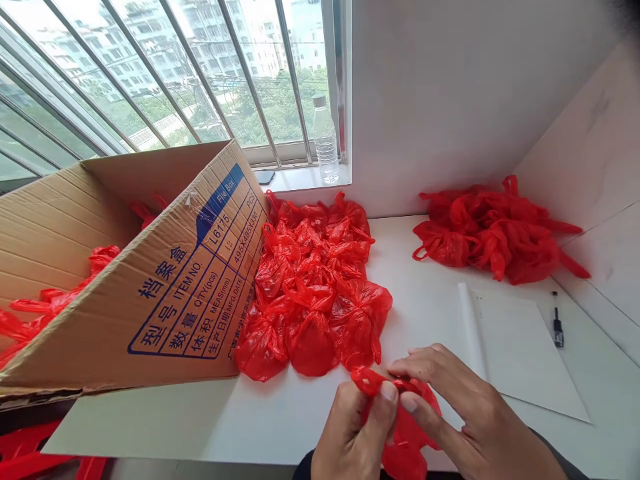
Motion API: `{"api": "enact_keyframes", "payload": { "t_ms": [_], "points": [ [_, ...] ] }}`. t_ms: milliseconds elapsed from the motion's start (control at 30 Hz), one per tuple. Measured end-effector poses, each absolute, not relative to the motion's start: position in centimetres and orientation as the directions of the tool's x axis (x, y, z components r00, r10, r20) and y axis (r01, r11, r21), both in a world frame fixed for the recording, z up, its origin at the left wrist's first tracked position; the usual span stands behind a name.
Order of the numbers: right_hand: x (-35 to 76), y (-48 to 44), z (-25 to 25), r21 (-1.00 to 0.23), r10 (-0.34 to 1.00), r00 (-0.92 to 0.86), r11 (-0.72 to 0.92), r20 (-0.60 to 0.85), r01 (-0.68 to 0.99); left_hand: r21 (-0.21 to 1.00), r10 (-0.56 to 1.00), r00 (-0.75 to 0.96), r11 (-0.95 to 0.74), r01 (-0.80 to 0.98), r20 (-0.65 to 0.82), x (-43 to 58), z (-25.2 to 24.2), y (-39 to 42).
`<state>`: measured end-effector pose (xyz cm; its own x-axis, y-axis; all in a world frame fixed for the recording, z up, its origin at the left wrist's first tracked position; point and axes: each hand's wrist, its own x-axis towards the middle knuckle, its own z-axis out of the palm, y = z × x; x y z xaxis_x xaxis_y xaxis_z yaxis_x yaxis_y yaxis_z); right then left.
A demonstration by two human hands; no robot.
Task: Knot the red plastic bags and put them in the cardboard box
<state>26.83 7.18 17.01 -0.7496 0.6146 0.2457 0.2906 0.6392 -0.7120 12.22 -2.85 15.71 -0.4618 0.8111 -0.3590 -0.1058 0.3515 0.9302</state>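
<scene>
At the near edge of the worktop (440,300), the left hand (353,433) and right hand (465,417) meet on a small red bag (407,437). Both are almost closed: the left thumb and forefinger pinch its twisted neck, and the right thumb and forefinger nip the same spot. The bag's long axis runs near to far, with the neck toward the far left and the body toward the near edge. Bare worktop lies left of the hands. A paper sheet (520,347) sits just to their right, with a pen (557,327) beyond it. Farther off, a cluster of tied bags (315,287) touches a tilted cardboard box (175,287). Another pile (495,233) lies at the far right corner, by the walls.
</scene>
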Motion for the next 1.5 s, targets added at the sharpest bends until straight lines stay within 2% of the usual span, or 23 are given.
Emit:
{"api": "enact_keyframes", "payload": {
  "t_ms": [100,233,400,533,600,667,767,867,967,1033,1133,1233,1367,1500],
  "points": [
    [26.7,7.5,16.6,-0.729,0.634,-0.715,0.633,0.294,0.262,0.916,0.839,-0.371,0.341,-0.211,-0.398,11.5,15.7,-1.9],
    [26.6,7.4,17.1,-0.763,0.675,-0.655,0.606,0.340,0.228,0.922,0.905,-0.244,0.284,-0.263,-0.348,9.9,15.8,-0.8],
    [26.1,6.7,16.9,-0.807,0.623,-0.721,0.570,0.303,0.154,0.956,0.963,-0.089,0.237,-0.172,-0.255,8.3,16.1,-0.7],
    [25.2,7.3,15.1,-0.905,0.658,-0.730,0.405,0.186,0.134,0.968,0.984,0.020,0.178,-0.179,-0.177,8.3,16.1,-1.0],
    [24.8,7.8,14.4,-0.935,0.634,-0.767,0.323,0.099,0.146,0.989,0.991,-0.001,0.135,-0.063,-0.135,8.4,15.9,-1.1],
    [24.6,8.2,14.0,-0.950,0.631,-0.775,0.245,0.007,0.191,0.982,0.997,-0.065,0.049,0.182,-0.038,8.5,15.3,-1.2],
    [24.6,8.7,13.9,-0.955,0.634,-0.765,0.140,-0.115,0.260,0.863,0.973,-0.105,-0.129,0.489,0.205,8.6,13.8,-1.2],
    [24.8,8.9,13.5,-0.959,0.560,-0.814,0.113,-0.154,0.259,0.768,0.916,-0.099,-0.264,0.583,0.390,8.8,12.1,-1.4],
    [24.9,9.2,12.5,-0.971,0.463,-0.875,0.110,-0.139,0.212,0.684,0.864,-0.093,-0.322,0.655,0.496,8.8,11.2,-1.5],
    [25.0,9.3,11.9,-0.973,0.459,-0.879,0.113,-0.128,0.201,0.640,0.861,-0.071,-0.317,0.700,0.504,8.5,11.1,-1.6],
    [25.1,9.4,11.5,-0.964,0.540,-0.836,0.161,-0.095,0.213,0.599,0.887,0.007,-0.318,0.735,0.462,8.0,11.2,-1.8],
    [25.1,9.5,11.8,-0.948,0.614,-0.782,0.178,-0.103,0.264,0.614,0.901,0.048,-0.333,0.716,0.432,8.0,11.1,-2.1],
    [26.0,9.6,11.8,-0.924,0.681,-0.718,0.170,-0.142,0.344,0.603,0.912,0.026,-0.293,0.742,0.410,8.0,10.0,-3.3],
    [28.4,10.3,9.7,-0.852,0.783,-0.576,0.119,-0.235,0.509,0.540,0.942,-0.030,-0.164,0.826,0.333,6.6,7.7,-6.1]
  ]
}}
